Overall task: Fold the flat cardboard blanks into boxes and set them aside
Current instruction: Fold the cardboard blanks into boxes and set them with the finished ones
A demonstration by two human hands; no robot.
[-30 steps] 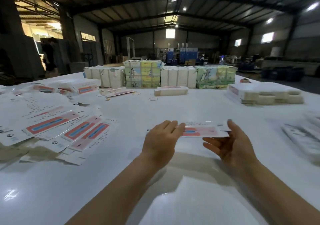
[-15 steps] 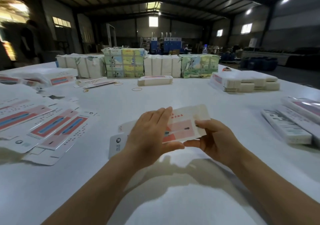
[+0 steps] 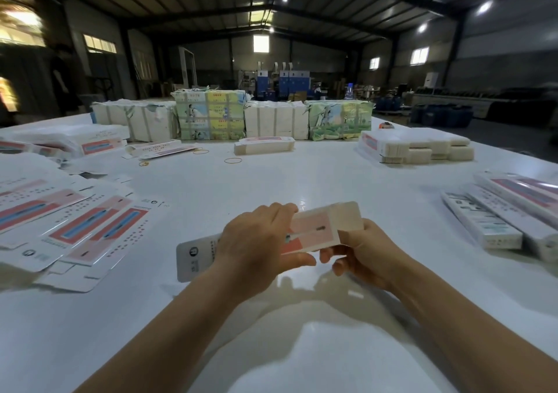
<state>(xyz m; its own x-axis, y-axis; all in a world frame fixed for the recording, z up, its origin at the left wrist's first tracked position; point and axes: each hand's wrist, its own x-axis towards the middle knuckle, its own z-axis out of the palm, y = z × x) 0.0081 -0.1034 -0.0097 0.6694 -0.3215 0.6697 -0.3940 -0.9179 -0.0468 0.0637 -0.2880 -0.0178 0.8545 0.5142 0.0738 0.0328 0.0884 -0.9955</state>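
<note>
Four wrapped bundles (image 3: 276,119), three rubber bands (image 3: 232,160), three folded boxes (image 3: 498,211), two hands (image 3: 256,241).

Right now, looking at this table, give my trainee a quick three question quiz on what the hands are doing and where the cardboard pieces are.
1. True or false: both hands hold the same cardboard blank above the table.
2. Multiple choice: the finished boxes lie (a) at the person's left, (b) at the person's right, (c) under the blank.
3. Short answer: what lies spread out at the person's left?

Key
1. True: left hand and right hand both grip it.
2. b
3. Flat printed blanks, overlapping one another.
</note>
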